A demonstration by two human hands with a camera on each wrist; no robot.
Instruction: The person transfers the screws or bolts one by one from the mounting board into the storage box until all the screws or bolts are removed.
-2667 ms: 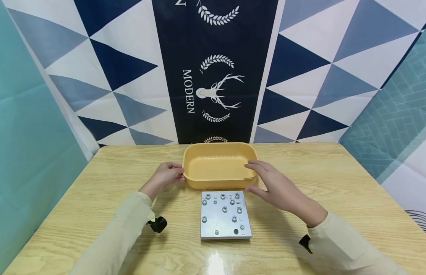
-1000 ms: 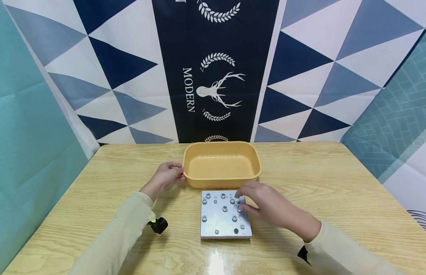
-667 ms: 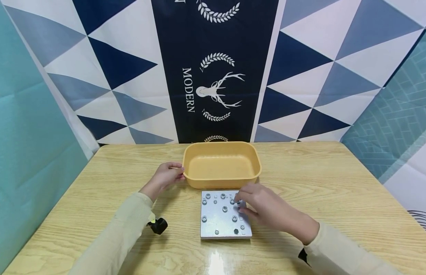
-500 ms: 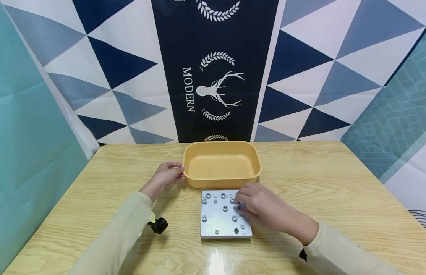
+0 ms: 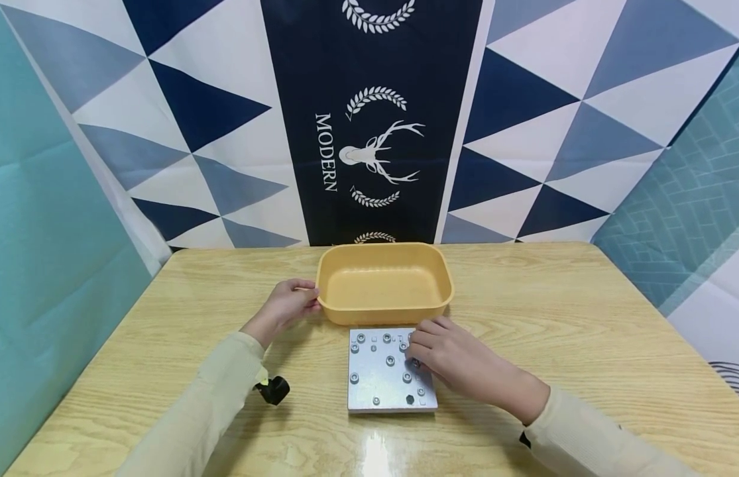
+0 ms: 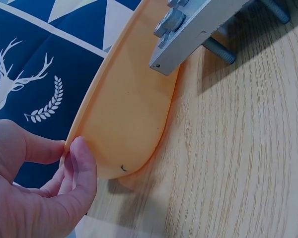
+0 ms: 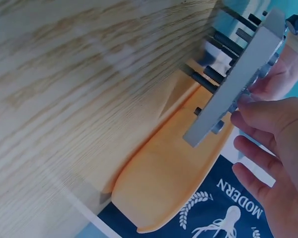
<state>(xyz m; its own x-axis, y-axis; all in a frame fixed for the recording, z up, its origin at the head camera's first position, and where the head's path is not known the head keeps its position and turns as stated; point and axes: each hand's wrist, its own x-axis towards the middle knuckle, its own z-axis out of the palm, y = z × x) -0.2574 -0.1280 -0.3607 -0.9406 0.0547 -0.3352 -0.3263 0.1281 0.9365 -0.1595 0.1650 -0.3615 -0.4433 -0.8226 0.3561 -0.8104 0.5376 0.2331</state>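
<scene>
Wooden table: left hand pinches the orange tray rim; right hand, fingers curled, pinches a nut on the metal plate.

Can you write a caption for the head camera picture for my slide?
Left hand holds the yellow tray rim while right hand fingers a nut on the metal plate.

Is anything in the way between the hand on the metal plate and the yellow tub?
Nothing visible is. The right hand has its fingers on a nut near the far right of the metal plate. The yellow tub sits just beyond the plate's far edge, open on top and empty. The left hand holds its left rim, off to the side.
</scene>
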